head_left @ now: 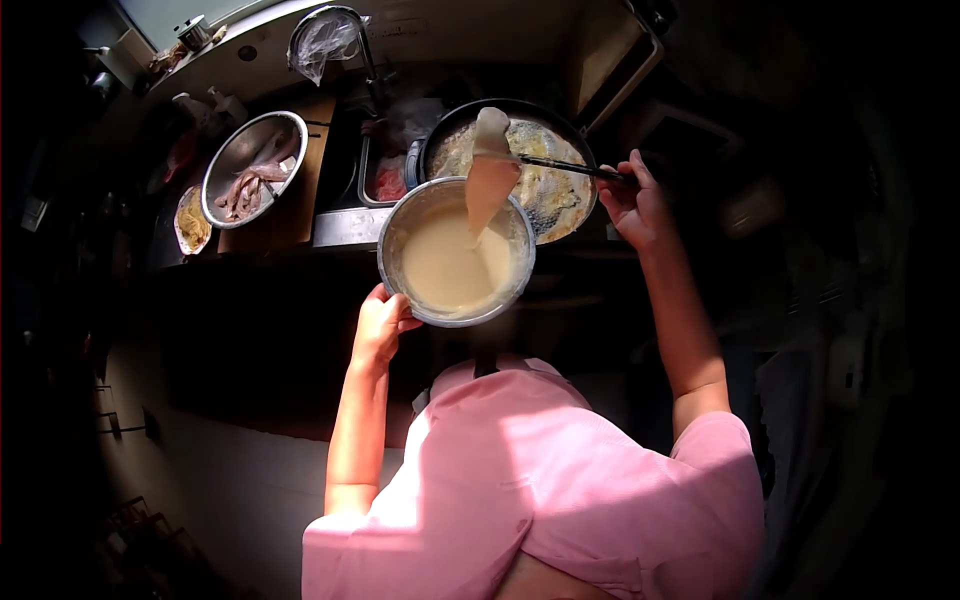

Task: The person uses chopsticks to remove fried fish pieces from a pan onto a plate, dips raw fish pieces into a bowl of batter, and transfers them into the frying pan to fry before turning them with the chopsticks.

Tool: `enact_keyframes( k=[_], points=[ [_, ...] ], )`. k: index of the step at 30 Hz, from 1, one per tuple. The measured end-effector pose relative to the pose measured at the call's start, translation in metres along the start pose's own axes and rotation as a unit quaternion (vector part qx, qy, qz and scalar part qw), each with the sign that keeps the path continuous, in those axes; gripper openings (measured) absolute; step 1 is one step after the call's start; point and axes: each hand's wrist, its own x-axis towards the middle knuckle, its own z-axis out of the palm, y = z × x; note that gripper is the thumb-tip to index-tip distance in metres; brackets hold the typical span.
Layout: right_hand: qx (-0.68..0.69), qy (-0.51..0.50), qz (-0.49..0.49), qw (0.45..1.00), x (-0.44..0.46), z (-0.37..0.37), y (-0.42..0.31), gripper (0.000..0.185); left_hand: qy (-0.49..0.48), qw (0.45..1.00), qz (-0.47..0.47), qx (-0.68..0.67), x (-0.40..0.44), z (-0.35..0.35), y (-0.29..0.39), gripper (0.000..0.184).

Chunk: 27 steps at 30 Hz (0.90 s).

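My left hand [384, 322] grips the near left rim of a metal bowl [386, 225], its thumb over the edge. Inside is pale, creamy batter [445, 268]. My right hand [632, 208] is closed around dark chopsticks [560, 165] that reach left over the bowl. A long, pale, batter-coated piece of food [490, 180], possibly fish, hangs from their tips, and batter trails from its lower end into the bowl. Just behind, partly covered by the bowl, sits a wide dark pan [470, 112] with yellowish coated food [545, 180] in it.
At left, a metal bowl [208, 205] of raw pinkish pieces [250, 190] stands on a wooden board [313, 150]. An oval dish [192, 222] holds yellowish food. A small container with red contents [388, 183] lies by the sink, below a faucet [372, 75] with a plastic bag [328, 45].
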Motion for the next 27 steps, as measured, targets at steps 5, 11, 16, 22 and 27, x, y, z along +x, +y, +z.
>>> enact_keyframes(
  k=[5,11,16,22,27],
  points=[
    [0.024,-0.066,0.031,0.997,0.031,-0.015,-0.037,0.026,0.047,0.998,0.001,-0.050,-0.002,0.014,-0.022,0.027],
    [0.009,-0.097,0.048,0.994,0.074,-0.049,-0.072,0.024,0.132,0.983,0.027,-0.125,-0.017,0.021,-0.068,0.024],
    [-0.054,-0.102,0.108,0.987,0.108,-0.087,-0.064,0.028,0.221,0.964,0.026,-0.146,-0.048,0.031,-0.100,0.022],
    [-0.133,-0.104,0.179,0.969,0.138,-0.096,-0.039,0.031,0.307,0.925,0.026,-0.221,-0.091,0.046,-0.137,0.027],
    [-0.218,-0.116,0.208,0.947,0.160,-0.062,-0.018,0.032,0.349,0.898,0.010,-0.267,-0.117,0.055,-0.159,0.032]
  ],
)
